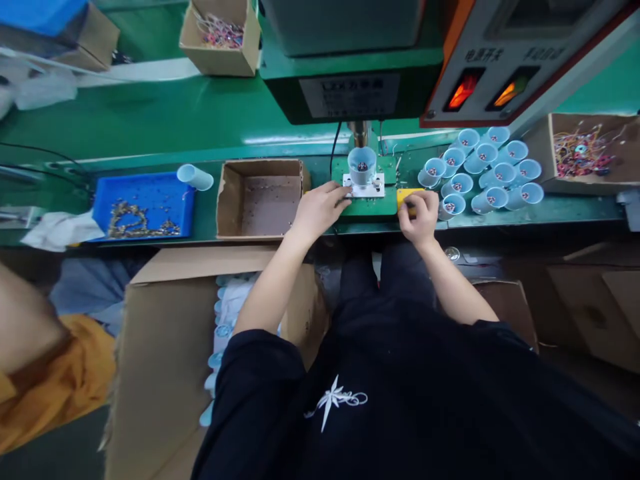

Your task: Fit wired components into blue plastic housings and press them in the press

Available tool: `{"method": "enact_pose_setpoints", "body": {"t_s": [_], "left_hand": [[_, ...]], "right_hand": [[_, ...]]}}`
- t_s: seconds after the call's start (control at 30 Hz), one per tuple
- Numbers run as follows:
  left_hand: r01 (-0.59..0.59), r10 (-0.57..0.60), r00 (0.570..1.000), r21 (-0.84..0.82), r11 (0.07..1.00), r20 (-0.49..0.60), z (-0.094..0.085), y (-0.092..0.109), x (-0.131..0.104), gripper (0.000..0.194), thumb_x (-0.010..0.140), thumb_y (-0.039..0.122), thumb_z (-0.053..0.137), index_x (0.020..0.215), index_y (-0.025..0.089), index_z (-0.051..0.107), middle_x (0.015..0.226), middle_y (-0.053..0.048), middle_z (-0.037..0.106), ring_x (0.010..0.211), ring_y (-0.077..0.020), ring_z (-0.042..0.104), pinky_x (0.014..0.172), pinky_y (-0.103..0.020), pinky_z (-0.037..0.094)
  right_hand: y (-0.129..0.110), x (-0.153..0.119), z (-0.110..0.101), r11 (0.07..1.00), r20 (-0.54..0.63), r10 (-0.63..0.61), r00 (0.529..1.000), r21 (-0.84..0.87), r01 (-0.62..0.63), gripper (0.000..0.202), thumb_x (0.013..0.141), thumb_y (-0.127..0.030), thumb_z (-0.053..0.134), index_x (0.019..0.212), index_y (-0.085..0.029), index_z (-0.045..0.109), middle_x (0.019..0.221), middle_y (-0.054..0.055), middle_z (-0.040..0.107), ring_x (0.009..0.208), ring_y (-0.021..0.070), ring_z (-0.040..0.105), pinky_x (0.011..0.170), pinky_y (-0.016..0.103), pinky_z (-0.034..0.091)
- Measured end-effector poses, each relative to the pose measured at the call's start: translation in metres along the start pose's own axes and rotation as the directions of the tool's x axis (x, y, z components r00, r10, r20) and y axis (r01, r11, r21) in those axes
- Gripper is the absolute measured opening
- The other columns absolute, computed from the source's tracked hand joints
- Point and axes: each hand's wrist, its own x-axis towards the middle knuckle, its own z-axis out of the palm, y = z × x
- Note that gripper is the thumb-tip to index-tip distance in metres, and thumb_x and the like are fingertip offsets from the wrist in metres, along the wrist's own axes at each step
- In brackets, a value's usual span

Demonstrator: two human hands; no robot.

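A light-blue plastic cup [362, 175] with small dark and metal parts inside stands upright on a white plate [371, 191], right below the metal press rod [359, 135] of the green machine. My left hand [320, 208] has its bent fingers and thumb at the plate's left edge, seemingly gripping it. To the right, my right hand [420, 217] is closed over the right part of a yellow box [406, 195]. The curled fingers hide much of that box. Both the plate and the box are at the machine's green base [370, 208].
Several filled blue cups [481, 159] are grouped on the right, beside a carton of wired parts [575, 183]. An open cardboard box [223, 200], a lone cup [195, 177] and a blue tray [186, 223] of small metal pieces lie left. A neighbour's arm [25, 320] shows far left.
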Motion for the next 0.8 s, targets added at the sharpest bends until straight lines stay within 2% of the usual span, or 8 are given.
{"method": "enact_pose_setpoints", "body": {"t_s": [0.07, 0.2, 0.33, 0.4, 0.5, 0.67, 0.8], "left_hand": [[-0.016, 0.016, 1.000, 0.043, 0.999, -0.011, 0.002, -0.001, 0.001, 0.034, 0.106, 0.034, 0.058, 0.130, 0.020, 0.078, 0.121, -0.012, 0.076, 0.108, -0.0256, 0.071, 0.086, -0.034, 0.055], [-0.078, 0.081, 0.996, 0.107, 0.991, -0.026, 0.006, 0.001, 0.006, 0.036, 0.109, 0.036, 0.051, 0.114, 0.021, 0.083, 0.113, -0.013, 0.077, 0.102, -0.0257, 0.071, 0.083, -0.035, 0.054], [-0.108, 0.114, 0.993, 0.143, 0.984, -0.035, 0.008, 0.005, 0.009, 0.037, 0.109, 0.039, 0.051, 0.122, 0.021, 0.081, 0.112, -0.014, 0.077, 0.100, -0.0271, 0.070, 0.084, -0.038, 0.052], [-0.141, 0.143, 0.990, 0.140, 0.980, -0.004, 0.006, 0.006, 0.009, 0.038, 0.110, 0.035, 0.048, 0.125, 0.022, 0.080, 0.115, -0.015, 0.077, 0.100, -0.0278, 0.069, 0.084, -0.040, 0.052], [-0.200, 0.198, 0.980, 0.110, 0.974, 0.034, 0.003, 0.006, 0.005, 0.039, 0.109, 0.027, 0.044, 0.125, 0.021, 0.079, 0.120, -0.016, 0.075, 0.102, -0.0283, 0.067, 0.088, -0.042, 0.051], [-0.248, 0.247, 0.969, 0.107, 0.963, 0.028, 0.004, 0.005, -0.007, 0.040, 0.109, 0.042, 0.049, 0.121, 0.021, 0.081, 0.121, -0.015, 0.074, 0.102, -0.0281, 0.066, 0.092, -0.044, 0.052], [-0.285, 0.287, 0.958, 0.079, 0.955, -0.010, 0.013, 0.003, -0.016, 0.034, 0.109, 0.040, 0.053, 0.113, 0.023, 0.083, 0.115, -0.012, 0.078, 0.099, -0.0252, 0.069, 0.092, -0.042, 0.054]], "right_hand": [[-0.001, 0.001, 0.000, 1.000, -0.014, -0.007, 1.000, 0.005, 0.007, 0.019, 0.100, -0.038, 0.058, 0.101, -0.020, 0.065, 0.104, 0.012, 0.059, 0.103, 0.0304, 0.060, 0.097, 0.051, 0.049], [-0.004, 0.002, -0.001, 1.000, -0.043, -0.017, 0.999, -0.005, 0.017, 0.018, 0.099, -0.038, 0.058, 0.099, -0.021, 0.065, 0.103, 0.011, 0.060, 0.101, 0.0290, 0.061, 0.097, 0.051, 0.050], [-0.008, 0.004, -0.002, 0.999, -0.063, -0.042, 0.997, -0.029, 0.040, 0.017, 0.099, -0.036, 0.058, 0.097, -0.021, 0.065, 0.100, 0.011, 0.061, 0.097, 0.0272, 0.061, 0.091, 0.048, 0.052], [-0.008, 0.004, -0.003, 0.997, -0.073, -0.064, 0.995, -0.042, 0.061, 0.016, 0.099, -0.035, 0.058, 0.097, -0.021, 0.065, 0.099, 0.011, 0.061, 0.096, 0.0266, 0.060, 0.090, 0.047, 0.051], [-0.008, 0.003, -0.003, 0.997, -0.060, -0.057, 0.997, -0.059, 0.053, 0.016, 0.099, -0.035, 0.058, 0.098, -0.021, 0.066, 0.100, 0.010, 0.061, 0.097, 0.0269, 0.060, 0.091, 0.048, 0.051], [-0.008, 0.003, -0.003, 1.000, -0.037, -0.026, 0.999, -0.019, 0.025, 0.016, 0.099, -0.035, 0.058, 0.099, -0.021, 0.066, 0.100, 0.010, 0.062, 0.098, 0.0272, 0.060, 0.091, 0.049, 0.050], [-0.013, 0.006, -0.005, 0.996, -0.098, -0.084, 0.992, -0.014, 0.083, 0.013, 0.099, -0.031, 0.060, 0.098, -0.021, 0.066, 0.097, 0.010, 0.063, 0.093, 0.0253, 0.060, 0.086, 0.045, 0.050]]}}
